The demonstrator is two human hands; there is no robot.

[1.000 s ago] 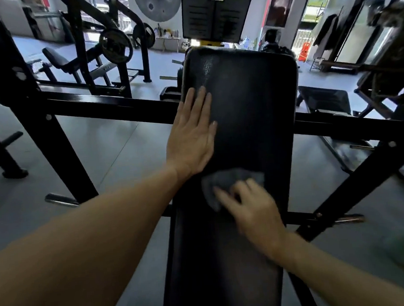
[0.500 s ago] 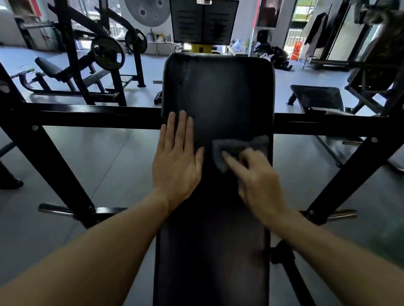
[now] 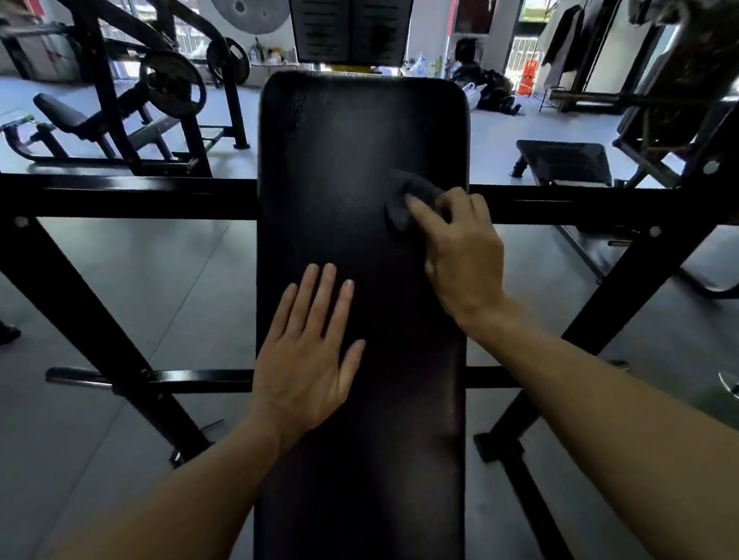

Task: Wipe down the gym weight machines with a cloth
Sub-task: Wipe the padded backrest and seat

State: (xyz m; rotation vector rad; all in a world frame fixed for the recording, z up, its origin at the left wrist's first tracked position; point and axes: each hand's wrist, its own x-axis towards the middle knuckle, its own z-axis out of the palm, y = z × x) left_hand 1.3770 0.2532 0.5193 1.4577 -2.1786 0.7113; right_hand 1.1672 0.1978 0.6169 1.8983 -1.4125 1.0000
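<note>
A long black padded bench (image 3: 341, 150) runs away from me down the middle of the view. My left hand (image 3: 309, 354) lies flat on its near left part, fingers straight and together. My right hand (image 3: 462, 251) holds a bunched dark grey cloth (image 3: 406, 198) against the pad near its right edge, with the fingers curled over the cloth and the index finger stretched across it. Most of the cloth shows beyond the fingertips.
A black steel crossbar (image 3: 134, 195) passes under the bench, with slanted legs (image 3: 77, 309) on both sides. A plate-loaded machine (image 3: 170, 83) stands at the back left and a low black bench (image 3: 565, 161) at the right. The floor is grey.
My right hand has slid the cloth up the pad and toward its right edge. My left hand has moved down the pad toward me, still flat.
</note>
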